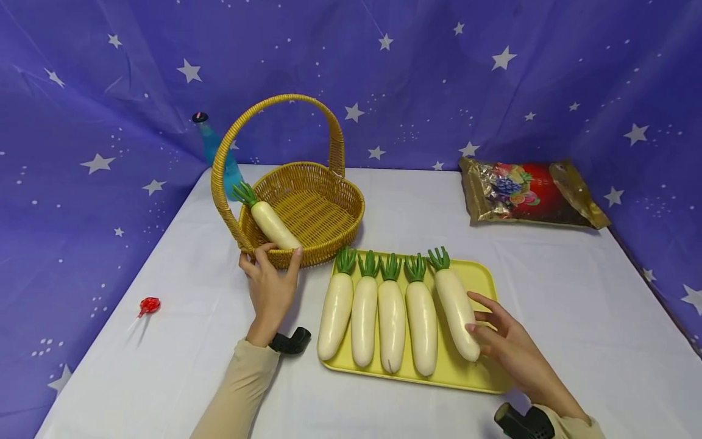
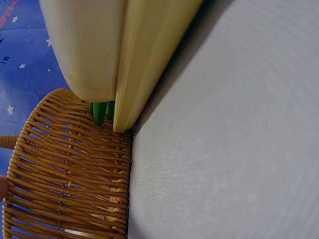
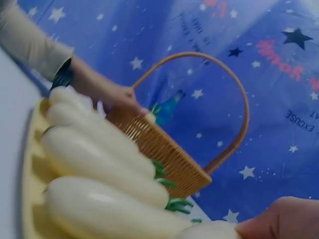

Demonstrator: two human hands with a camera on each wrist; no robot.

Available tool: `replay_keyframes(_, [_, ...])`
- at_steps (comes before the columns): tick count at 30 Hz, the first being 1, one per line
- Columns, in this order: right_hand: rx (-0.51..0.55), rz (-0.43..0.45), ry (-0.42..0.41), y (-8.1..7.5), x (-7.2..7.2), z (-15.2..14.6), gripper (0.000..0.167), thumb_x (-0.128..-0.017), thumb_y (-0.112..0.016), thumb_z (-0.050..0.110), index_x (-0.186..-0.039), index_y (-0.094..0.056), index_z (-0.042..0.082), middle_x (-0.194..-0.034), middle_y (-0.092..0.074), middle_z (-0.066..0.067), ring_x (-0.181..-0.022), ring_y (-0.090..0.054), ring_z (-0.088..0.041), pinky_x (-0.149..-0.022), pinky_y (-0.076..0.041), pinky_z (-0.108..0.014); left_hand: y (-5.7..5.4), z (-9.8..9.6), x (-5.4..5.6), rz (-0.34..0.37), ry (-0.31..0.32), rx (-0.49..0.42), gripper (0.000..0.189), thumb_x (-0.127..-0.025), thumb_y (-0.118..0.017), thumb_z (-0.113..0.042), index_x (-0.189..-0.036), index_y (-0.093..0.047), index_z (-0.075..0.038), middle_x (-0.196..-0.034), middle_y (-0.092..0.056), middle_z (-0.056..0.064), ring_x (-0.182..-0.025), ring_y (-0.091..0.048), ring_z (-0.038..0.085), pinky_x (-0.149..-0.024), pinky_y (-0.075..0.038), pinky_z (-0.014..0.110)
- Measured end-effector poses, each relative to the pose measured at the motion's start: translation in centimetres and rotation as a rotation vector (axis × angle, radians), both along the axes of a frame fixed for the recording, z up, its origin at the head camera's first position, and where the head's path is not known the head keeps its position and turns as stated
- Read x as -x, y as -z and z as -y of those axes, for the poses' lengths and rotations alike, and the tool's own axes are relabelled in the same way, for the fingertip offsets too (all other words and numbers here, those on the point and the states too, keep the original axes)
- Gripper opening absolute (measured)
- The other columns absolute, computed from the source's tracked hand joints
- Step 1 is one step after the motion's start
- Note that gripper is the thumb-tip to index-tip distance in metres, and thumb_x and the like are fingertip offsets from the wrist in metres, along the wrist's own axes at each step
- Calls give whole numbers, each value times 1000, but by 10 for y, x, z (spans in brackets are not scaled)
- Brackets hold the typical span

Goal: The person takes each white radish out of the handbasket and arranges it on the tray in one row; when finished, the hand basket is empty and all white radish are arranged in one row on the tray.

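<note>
A woven basket [image 1: 307, 210] with a tall arched handle holds one white radish [image 1: 274, 225], its green top on the left rim. My left hand [image 1: 272, 289] grips the basket's near rim, thumb beside that radish's lower end. Several more white radishes [image 1: 392, 323] lie side by side on a yellow tray [image 1: 477, 277], green tops toward the back. The rightmost radish [image 1: 457, 314] is tilted. At its right side, my right hand [image 1: 510, 341] touches it with spread, loosely bent fingers. In the right wrist view, only one digit [image 3: 279, 219] shows against that radish.
A blue bottle [image 1: 219, 152] stands behind the basket at the left. A red lollipop [image 1: 148, 306] lies on the white table at the left. A gold and red bag [image 1: 532, 194] lies at the back right. Purple starry cloth [image 1: 406, 79] hangs behind.
</note>
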State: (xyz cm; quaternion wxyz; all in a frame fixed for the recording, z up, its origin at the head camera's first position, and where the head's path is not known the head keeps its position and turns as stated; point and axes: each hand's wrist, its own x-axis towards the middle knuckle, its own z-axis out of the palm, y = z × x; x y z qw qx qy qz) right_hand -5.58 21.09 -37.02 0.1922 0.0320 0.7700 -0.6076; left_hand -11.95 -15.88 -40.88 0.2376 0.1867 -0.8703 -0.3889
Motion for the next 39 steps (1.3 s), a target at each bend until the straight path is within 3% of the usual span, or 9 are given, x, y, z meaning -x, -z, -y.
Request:
replay_keyframes(5, [-149,-37,-25,7,-9,1,63,-86,-62,23,-139,-29,24,-125,-45,-17,-92,-57,-3,-72,-48,-24,0,0,0,2,4,0,60,-79,-56,-60,-116,-41,-15,-136,-11,31,-101,-46,50,-80,-39,52])
replay_keyframes(10, [-233,-103,-95,12,-11,5,64,-84,-63,23,-139,-29,25,-123,-45,-17,-93,-56,-10,-72,-46,-21,0,0,0,9,6,1,61,-79,-55,-60,-116,-40,-15,-137,-10,30,-101,-46,49,-78,-39,52])
replay_keyframes(20, [-382,-213,-98,9,-7,12,52,-88,-60,27,-133,-39,12,-117,-50,-15,-98,-55,-18,-74,-46,-22,-1,0,0,18,-2,-8,61,-78,-55,-61,-116,-40,-15,-136,-11,30,-103,-46,50,-81,-39,52])
replay_keyframes(28, [-402,-374,-81,4,2,19,44,-89,-57,26,-129,-46,12,-118,-49,-12,-90,-49,-6,-73,-46,-22,-1,-1,0,30,1,-8,62,-78,-55,-62,-117,-40,-16,-137,-9,30,-102,-47,49,-76,-39,51])
replay_keyframes(35, [-398,-383,-83,-4,16,26,45,-90,-56,31,-130,-45,12,-119,-52,-9,-96,-50,-15,-76,-45,-23,-1,0,0,40,-3,-8,62,-78,-54,-63,-117,-40,-16,-138,-9,31,-107,-45,51,-76,-39,51])
replay_keyframes(39, [-353,-388,-102,-8,23,31,44,-91,-54,30,-129,-46,12,-115,-54,-8,-100,-51,-13,-79,-45,-23,-1,0,-1,32,-4,0,61,-79,-54,-61,-117,-40,-16,-137,-9,31,-108,-44,51,-75,-40,52])
